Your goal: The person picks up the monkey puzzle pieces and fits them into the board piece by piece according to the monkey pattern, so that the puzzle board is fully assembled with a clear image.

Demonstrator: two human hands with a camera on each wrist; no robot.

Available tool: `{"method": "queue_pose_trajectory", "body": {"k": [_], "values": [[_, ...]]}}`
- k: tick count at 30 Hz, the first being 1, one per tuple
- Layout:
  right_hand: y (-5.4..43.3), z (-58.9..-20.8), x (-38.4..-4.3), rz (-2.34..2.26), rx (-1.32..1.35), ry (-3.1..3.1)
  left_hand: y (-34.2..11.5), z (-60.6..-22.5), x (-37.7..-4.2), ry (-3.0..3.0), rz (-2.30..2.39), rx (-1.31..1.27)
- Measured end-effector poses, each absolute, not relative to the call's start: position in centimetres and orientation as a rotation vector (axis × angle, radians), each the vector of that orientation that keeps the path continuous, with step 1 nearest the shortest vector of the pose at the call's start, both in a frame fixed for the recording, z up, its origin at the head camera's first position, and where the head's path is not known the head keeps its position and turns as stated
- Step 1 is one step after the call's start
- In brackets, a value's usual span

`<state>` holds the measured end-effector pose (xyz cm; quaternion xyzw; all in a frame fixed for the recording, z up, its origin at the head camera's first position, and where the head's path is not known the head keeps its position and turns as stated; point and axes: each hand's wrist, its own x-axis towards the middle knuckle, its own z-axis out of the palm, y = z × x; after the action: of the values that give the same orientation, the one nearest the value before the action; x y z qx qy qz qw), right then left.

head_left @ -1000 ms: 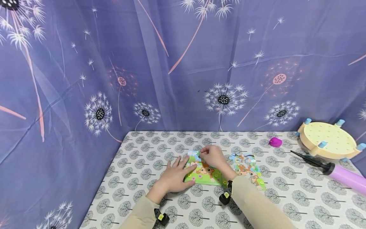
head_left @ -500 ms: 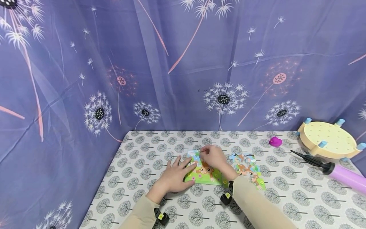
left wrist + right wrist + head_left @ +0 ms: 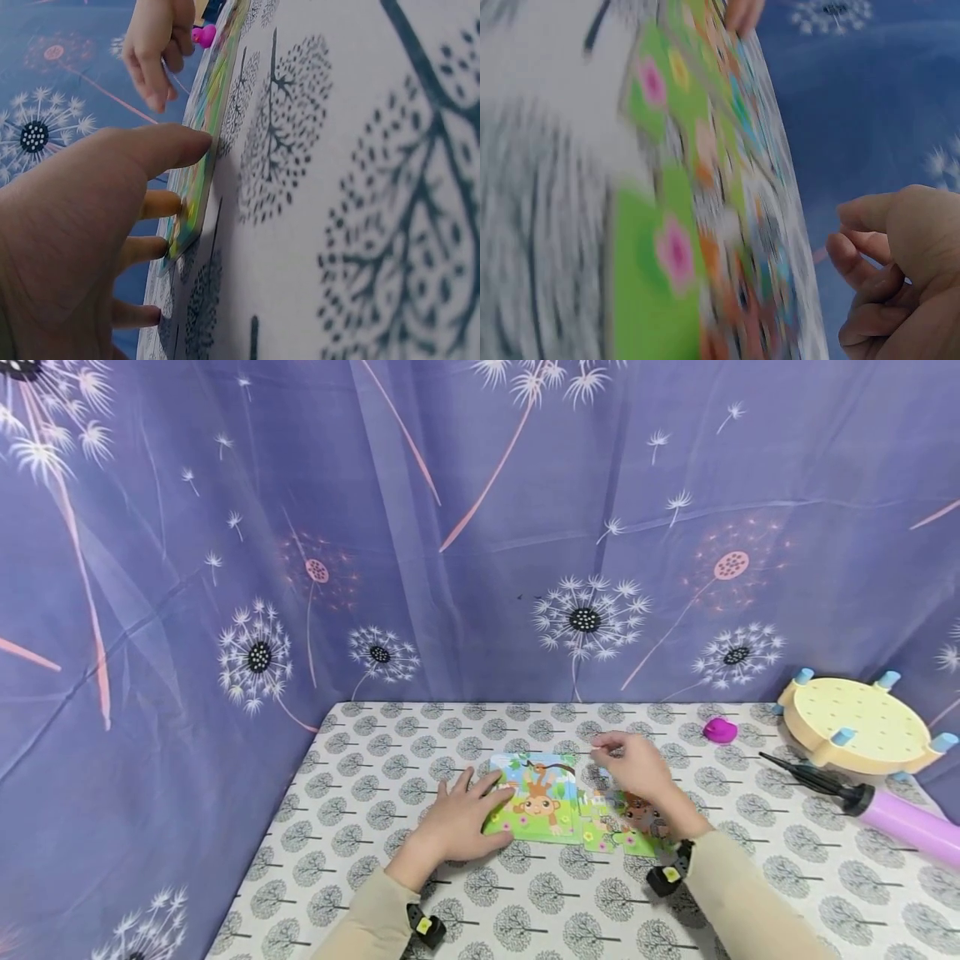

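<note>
A jigsaw puzzle board [image 3: 538, 818] with a monkey picture on green and blue lies flat on the cloth. My left hand [image 3: 459, 820] rests at its left edge, fingers spread; in the left wrist view the thumb [image 3: 176, 146] lies along the board's near edge. To the right, loose puzzle pieces [image 3: 597, 837] lie grouped beside the board, partly hidden by my right hand [image 3: 636, 767], which is over them. In the right wrist view its fingers [image 3: 866, 289] are loosely curled with nothing seen between thumb and index, and green pieces [image 3: 660, 300] are blurred below.
A magenta rubber duck [image 3: 721, 731] sits at the back right. Beyond it lies a pale yellow oval stand [image 3: 862, 722] with blue pegs. A purple pump [image 3: 907, 827] with a black nozzle points inward from the right edge. A dandelion-patterned curtain [image 3: 480, 610] closes off the back.
My right hand has left the board's upper part and moved right, over the loose pieces, uncovering the picture's top. My left hand has stayed put.
</note>
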<state>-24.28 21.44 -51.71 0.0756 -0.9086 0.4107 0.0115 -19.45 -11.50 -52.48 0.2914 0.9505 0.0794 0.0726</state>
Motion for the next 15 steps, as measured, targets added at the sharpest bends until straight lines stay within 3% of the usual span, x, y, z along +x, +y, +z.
{"method": "queue_pose_trajectory", "body": {"k": [6,15], "values": [[24.9,-51.3,-23.5,1.215,0.184,-2.876,-11.4,-52.7,-19.5,2.866,0.218,0.863],[27.3,-51.8,-23.2,1.098,0.345,-2.963,-11.1,-52.5,-19.4,2.879,0.170,0.860]]}}
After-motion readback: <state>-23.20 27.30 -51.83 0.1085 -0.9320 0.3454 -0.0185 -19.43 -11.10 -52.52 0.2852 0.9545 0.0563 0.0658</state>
